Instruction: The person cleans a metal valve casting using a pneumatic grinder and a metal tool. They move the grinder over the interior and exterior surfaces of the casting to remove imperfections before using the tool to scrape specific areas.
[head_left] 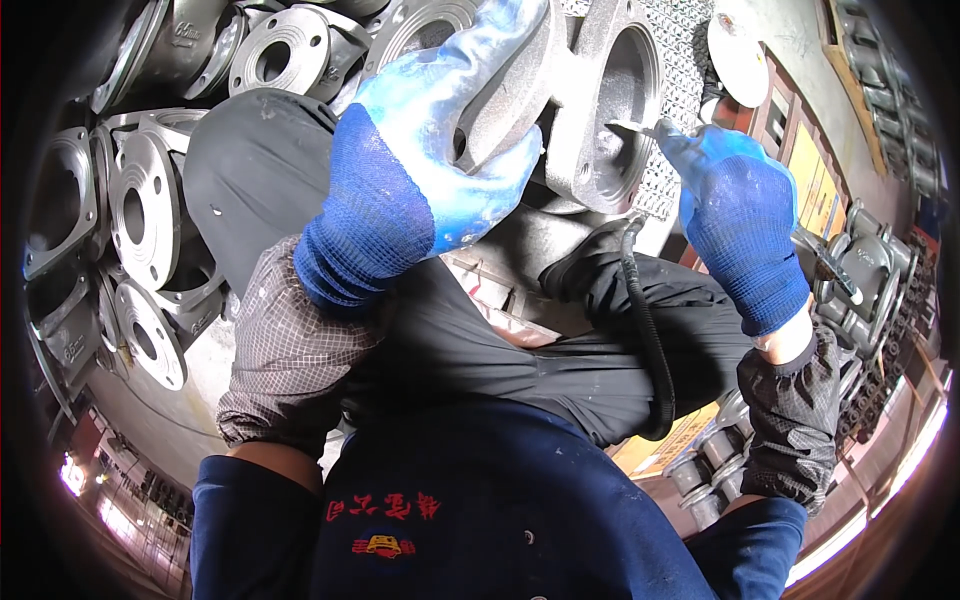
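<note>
In front of me stands a grey flanged metal casting with a wide round opening facing right. My left hand, in a blue coated glove, is closed on its left flange, fingers over the top and thumb lower down. My right hand, gloved the same way, is closed round a slim tool with a thin pale blade. The blade points left into the opening's near side; whether it touches the metal I cannot tell. Most of the tool's handle is hidden by the glove.
Flanged castings are piled at the left, with another flange beyond my knee. A textured pale surface lies behind the casting. A black ribbed hose crosses my right leg. Yellow cartons and more castings stand right.
</note>
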